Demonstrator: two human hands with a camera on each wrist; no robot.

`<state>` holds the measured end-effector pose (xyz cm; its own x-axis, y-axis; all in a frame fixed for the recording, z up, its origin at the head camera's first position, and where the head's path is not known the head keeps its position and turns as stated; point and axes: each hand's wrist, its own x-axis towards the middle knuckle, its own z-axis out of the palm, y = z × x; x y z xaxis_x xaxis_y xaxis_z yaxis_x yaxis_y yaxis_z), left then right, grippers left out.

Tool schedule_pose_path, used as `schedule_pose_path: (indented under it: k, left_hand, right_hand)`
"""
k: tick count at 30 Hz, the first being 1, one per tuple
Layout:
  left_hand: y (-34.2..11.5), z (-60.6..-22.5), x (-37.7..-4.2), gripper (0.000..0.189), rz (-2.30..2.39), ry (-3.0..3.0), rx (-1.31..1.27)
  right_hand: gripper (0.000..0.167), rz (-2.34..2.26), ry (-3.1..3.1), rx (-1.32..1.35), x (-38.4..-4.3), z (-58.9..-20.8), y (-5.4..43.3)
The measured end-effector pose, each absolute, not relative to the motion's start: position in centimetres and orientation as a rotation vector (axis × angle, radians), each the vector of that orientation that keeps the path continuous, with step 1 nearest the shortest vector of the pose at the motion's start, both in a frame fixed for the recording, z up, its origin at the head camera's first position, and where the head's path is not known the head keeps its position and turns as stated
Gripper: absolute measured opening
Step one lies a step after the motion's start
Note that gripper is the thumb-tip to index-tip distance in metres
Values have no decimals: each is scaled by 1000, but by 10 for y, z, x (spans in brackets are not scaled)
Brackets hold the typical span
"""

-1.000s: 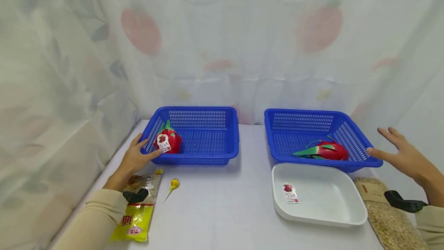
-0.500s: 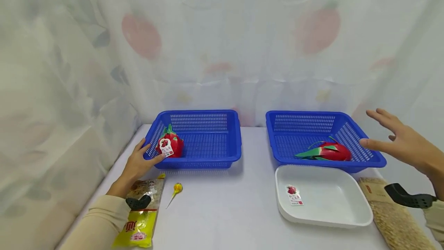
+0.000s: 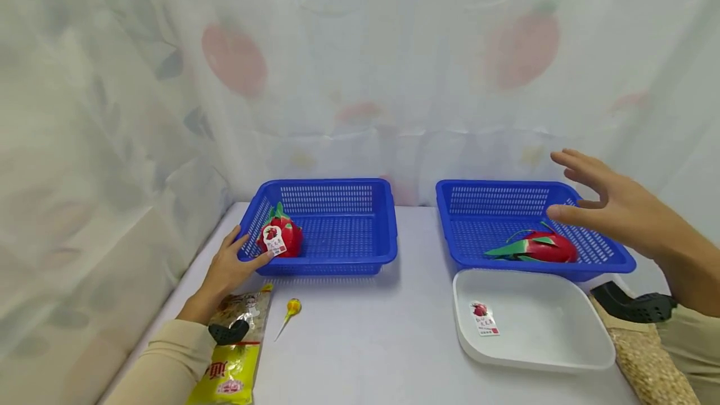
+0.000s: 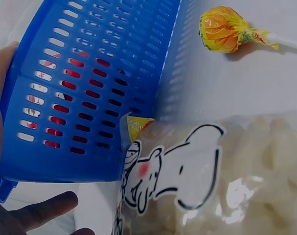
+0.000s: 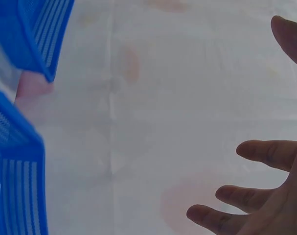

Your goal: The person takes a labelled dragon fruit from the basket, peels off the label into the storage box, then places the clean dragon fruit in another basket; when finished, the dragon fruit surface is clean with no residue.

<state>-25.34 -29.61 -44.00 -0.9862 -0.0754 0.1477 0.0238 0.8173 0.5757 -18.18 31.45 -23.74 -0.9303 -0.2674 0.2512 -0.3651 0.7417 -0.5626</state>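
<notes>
My left hand [image 3: 227, 265] grips the front left corner of the left blue basket [image 3: 332, 262], thumb at the front rim and fingers at the side. In the left wrist view, fingertips [image 4: 50, 208] show below the perforated basket wall [image 4: 89, 161]. A red dragon fruit [image 3: 288, 239] with a white label sits in that basket. My right hand [image 3: 624, 211] hangs in the air above the right side of the right blue basket [image 3: 464, 220], fingers spread and holding nothing. Another red dragon fruit [image 3: 554, 247] with green leaves lies in this one, without a visible label.
A white tray [image 3: 540, 349] with a dragon fruit label [image 3: 484, 319] inside stands before the right basket. A bag of grain [image 3: 652, 361] lies right of it. At left are a yellow snack bag [image 3: 230, 374] and a lollipop [image 3: 293, 308]. A curtain [image 3: 360, 67] hangs behind.
My right hand has left the right basket's rim, rising and moving left over the basket. My left hand has stayed at its basket corner; the whole head view has shifted slightly.
</notes>
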Motion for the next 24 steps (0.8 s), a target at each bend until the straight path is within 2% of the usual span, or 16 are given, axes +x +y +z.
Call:
schedule_pose_path:
  k: [7, 12, 24]
  left_hand:
    - [-296, -438, -254, 102, -879, -2855, 51]
    - [-293, -436, -252, 102, -877, -2870, 56]
    - [-291, -433, -250, 104, -866, -2878, 66]
  right_hand:
    - [82, 1072, -2743, 679, -194, -223, 273]
    - [81, 1206, -2705, 761, -202, -220, 242]
    - [82, 1422, -2624, 923, -240, -244, 169]
